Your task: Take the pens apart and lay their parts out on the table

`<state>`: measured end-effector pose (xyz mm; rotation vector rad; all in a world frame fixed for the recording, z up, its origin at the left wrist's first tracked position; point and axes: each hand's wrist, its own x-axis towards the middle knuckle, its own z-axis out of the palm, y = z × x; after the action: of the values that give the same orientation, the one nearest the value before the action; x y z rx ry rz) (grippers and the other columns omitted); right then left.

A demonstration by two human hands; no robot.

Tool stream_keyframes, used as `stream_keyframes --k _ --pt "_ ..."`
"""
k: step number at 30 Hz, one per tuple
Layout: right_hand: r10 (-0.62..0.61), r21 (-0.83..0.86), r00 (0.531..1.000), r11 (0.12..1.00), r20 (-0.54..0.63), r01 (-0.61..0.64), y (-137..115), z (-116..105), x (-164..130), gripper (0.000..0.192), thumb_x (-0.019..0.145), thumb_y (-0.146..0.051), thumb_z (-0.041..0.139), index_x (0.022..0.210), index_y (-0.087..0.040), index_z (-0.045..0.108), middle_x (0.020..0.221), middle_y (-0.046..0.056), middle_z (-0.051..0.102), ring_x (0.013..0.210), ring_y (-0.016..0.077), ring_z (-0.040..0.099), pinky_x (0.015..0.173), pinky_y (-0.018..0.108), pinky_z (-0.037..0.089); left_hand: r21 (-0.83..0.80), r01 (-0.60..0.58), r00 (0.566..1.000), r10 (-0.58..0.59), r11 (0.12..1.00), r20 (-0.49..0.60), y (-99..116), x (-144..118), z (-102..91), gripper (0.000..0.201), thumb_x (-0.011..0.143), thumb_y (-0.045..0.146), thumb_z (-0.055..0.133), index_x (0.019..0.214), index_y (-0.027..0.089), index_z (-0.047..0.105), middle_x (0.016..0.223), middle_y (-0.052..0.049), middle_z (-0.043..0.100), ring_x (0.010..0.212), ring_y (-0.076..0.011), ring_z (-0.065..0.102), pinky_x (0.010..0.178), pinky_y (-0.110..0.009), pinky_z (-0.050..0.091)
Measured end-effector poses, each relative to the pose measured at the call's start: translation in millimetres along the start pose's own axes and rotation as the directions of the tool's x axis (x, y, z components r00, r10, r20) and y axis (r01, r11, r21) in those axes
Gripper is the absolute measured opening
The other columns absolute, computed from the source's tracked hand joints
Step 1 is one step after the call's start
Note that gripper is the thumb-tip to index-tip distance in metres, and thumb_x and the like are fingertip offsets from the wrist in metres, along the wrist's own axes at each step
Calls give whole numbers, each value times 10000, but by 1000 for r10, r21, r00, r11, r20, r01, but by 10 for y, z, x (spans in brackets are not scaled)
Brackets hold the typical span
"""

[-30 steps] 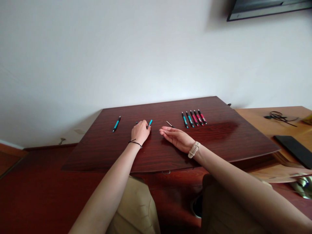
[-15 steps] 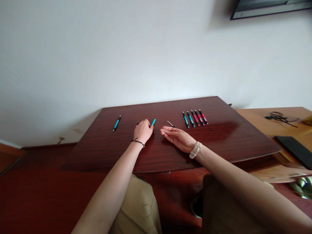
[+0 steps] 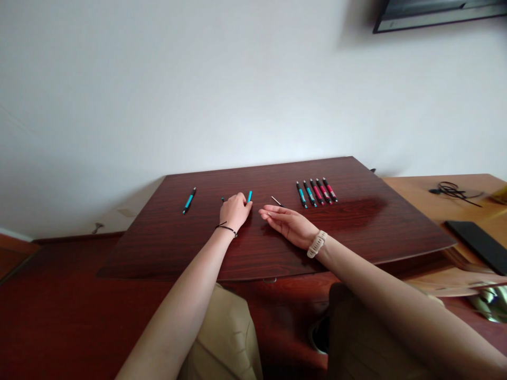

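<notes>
Grip of left hand (image 3: 234,211) closed on teal pen barrel (image 3: 249,196); loose thin refill (image 3: 276,201) near counter's far edge may be knocked away.

Single head-worn view, seated height, facing forward and slightly down across dark wooden table (image 3: 356,232) toward white wall (image 3: 198,95). Forearms entering from bottom edge, lap beneath; tabletop at arm's reach. No second view, hence no shared ground.
</notes>
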<state>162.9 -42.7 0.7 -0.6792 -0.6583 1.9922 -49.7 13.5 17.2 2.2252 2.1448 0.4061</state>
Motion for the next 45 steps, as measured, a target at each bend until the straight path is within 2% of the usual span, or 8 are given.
stream_keyframes --k 11,15,20,26,32,39,42,45 --pt "-8 7 1000 1000 7 8 -3 -4 -6 252 953 -32 737 1193 -107 723 1262 157 796 1026 138 801 948 181 646 -34 -24 1000 24 999 -1 44 -48 7 226 1032 445 626 995 241 717 1062 -110 798 992 -274 757 886 -361 556" --pt "-6 1 1000 1000 -2 6 -4 9 -18 226 981 -29 691 1192 -105 726 1240 150 803 1011 126 802 938 174 645 -151 -59 994 44 987 -103 37 -79 -53 174 1053 361 586 1038 237 707 1096 -88 781 992 -238 740 900 -337 553" --pt "-32 -4 999 999 29 32 11 -9 -9 244 962 -50 723 1197 -113 726 1248 149 796 1092 151 789 997 201 630 -447 -360 933 316 819 -172 67 -210 -202 177 1057 282 550 1119 224 704 1172 -72 746 1005 -187 714 883 -301 574" --pt "-76 12 995 997 71 75 34 -49 10 288 909 -25 734 1158 -169 725 1181 72 797 1087 130 769 1077 232 597 -471 -530 832 539 705 -131 114 -327 -194 128 1011 241 636 1034 248 761 1238 -77 710 1239 -228 651 1136 -410 529" --pt "-64 31 996 998 60 63 41 -64 2 389 863 5 735 1210 -165 686 1175 93 796 1112 156 769 1097 269 592 -461 -507 843 531 728 -88 99 -310 -164 141 1010 224 639 1034 260 774 1281 -78 711 1280 -240 635 1197 -456 492" --pt "-65 25 995 998 76 64 33 -56 -2 424 854 23 710 1225 -180 673 1176 79 803 1126 151 773 1092 273 601 -491 -524 838 526 696 -148 102 -292 -179 123 1038 268 620 984 241 728 1198 -67 735 1187 -217 664 1110 -384 529" --pt "-67 16 995 998 70 66 21 -32 -23 409 868 22 689 1233 -161 667 1260 130 787 1186 185 768 1088 293 609 -412 -484 875 442 772 -199 -48 -221 -235 142 1053 294 592 1011 237 715 1169 -66 737 1164 -222 661 1068 -366 532" --pt "-71 11 995 997 70 70 11 -14 -45 420 868 23 675 1249 -153 661 1336 164 761 1216 205 762 1101 307 605 -207 -335 918 269 919 -290 -304 -116 -291 159 1042 253 566 1002 234 718 1148 -79 727 1183 -257 628 1106 -407 491"
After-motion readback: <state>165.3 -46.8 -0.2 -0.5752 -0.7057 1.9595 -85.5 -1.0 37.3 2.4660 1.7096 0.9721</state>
